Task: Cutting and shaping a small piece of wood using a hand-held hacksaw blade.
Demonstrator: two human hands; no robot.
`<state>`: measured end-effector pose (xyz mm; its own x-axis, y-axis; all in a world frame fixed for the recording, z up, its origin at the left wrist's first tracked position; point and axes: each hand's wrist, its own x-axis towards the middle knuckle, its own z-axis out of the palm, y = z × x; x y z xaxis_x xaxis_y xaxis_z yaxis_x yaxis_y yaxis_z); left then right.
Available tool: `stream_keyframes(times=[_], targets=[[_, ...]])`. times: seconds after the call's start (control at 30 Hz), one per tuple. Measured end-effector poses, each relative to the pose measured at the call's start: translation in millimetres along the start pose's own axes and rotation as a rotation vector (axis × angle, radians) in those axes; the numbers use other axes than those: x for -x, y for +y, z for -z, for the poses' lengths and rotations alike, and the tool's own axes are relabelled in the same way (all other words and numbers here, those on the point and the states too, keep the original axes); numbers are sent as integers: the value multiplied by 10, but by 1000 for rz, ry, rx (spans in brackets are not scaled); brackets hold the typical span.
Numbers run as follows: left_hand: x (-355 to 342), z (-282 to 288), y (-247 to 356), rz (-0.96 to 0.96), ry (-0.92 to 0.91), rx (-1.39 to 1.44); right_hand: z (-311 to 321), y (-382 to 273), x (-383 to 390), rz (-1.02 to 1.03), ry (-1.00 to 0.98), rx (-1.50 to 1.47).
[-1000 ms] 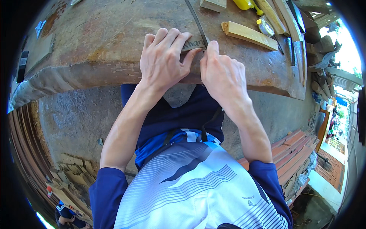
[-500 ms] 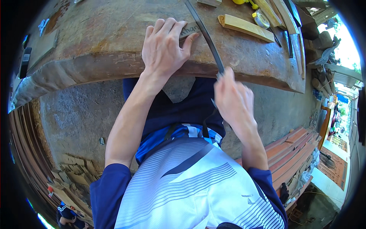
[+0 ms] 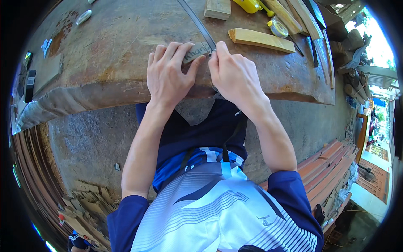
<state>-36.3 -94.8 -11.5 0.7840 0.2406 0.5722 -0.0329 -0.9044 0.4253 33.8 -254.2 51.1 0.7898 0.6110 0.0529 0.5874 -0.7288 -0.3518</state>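
The right hand [image 3: 235, 71] grips a long metal strip [image 3: 196, 22] slanting to the far left, at the right end of the wood block [image 3: 196, 52] the left hand [image 3: 168, 75] clasps on the table [image 3: 121, 59].

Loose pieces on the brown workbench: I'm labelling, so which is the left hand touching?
The flat greyish piece bearing dark handwriting; the left hand touches no other.
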Motion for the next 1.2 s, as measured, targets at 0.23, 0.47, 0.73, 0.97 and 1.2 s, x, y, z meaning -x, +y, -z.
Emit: stream_keyframes(times=[0.23,0.47,0.73,0.97,1.2], targets=[[9,-4,-21,8,-10,-23,55,-171,-109,8,-137,118],[21,-48,24,28,37,-111,55,-149,-104,24,-189,133],[14,-104,9,63,55,-143,145,120,966,-89,-185,143],[-25,-55,23,40,52,-82,936,492,1676,-341,-18,-79],[-19,26,68,76,-3,-49,122,59,169,-38,-48,-50]])
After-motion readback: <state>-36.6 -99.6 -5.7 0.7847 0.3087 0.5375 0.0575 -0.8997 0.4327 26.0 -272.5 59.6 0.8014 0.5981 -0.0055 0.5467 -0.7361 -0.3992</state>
